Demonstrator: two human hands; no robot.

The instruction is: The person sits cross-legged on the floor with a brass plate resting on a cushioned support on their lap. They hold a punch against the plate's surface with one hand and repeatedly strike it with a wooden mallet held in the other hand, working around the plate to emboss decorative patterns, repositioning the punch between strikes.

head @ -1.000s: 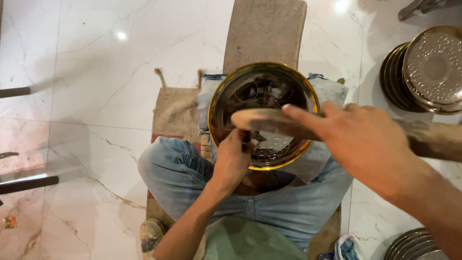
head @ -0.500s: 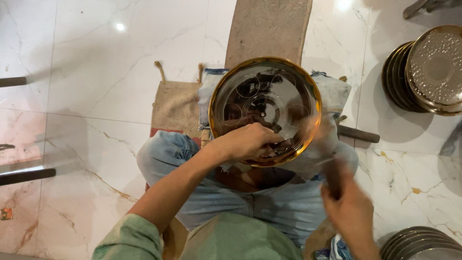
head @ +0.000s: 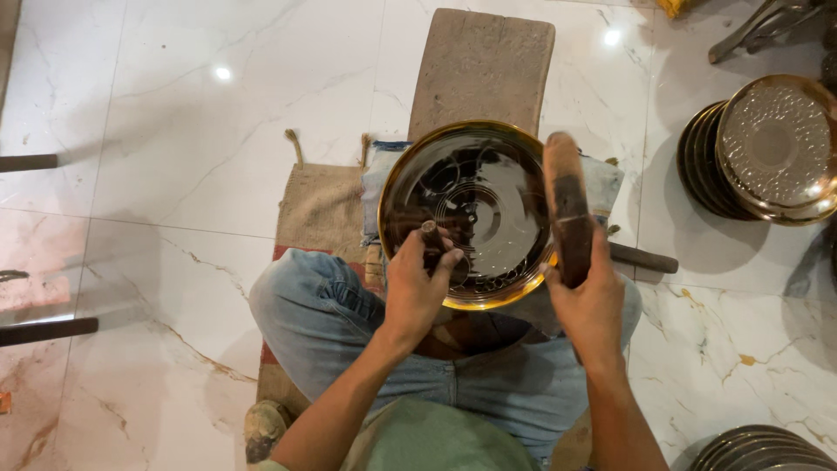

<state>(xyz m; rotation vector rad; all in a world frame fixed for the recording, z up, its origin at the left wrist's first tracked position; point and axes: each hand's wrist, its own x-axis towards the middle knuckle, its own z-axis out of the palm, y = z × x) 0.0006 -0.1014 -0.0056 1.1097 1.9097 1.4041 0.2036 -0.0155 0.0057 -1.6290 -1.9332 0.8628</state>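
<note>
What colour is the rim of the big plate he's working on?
Golden brass, around a dark shiny centre on the plate; the head view shows it.

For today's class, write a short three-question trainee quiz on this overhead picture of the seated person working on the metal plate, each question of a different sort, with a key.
1. True or false: the left hand grips a short punch set against the round brass-rimmed plate.
2. What does the right hand hold? A) a cloth B) a wooden mallet C) a spoon
3. Fill in: finished plates sit in a stack on the marble floor to the person's ____ side.

Key: 1 true; 2 B; 3 right. The mallet is raised upright beside the plate's right rim, and the plate rests over the person's lap.
</note>
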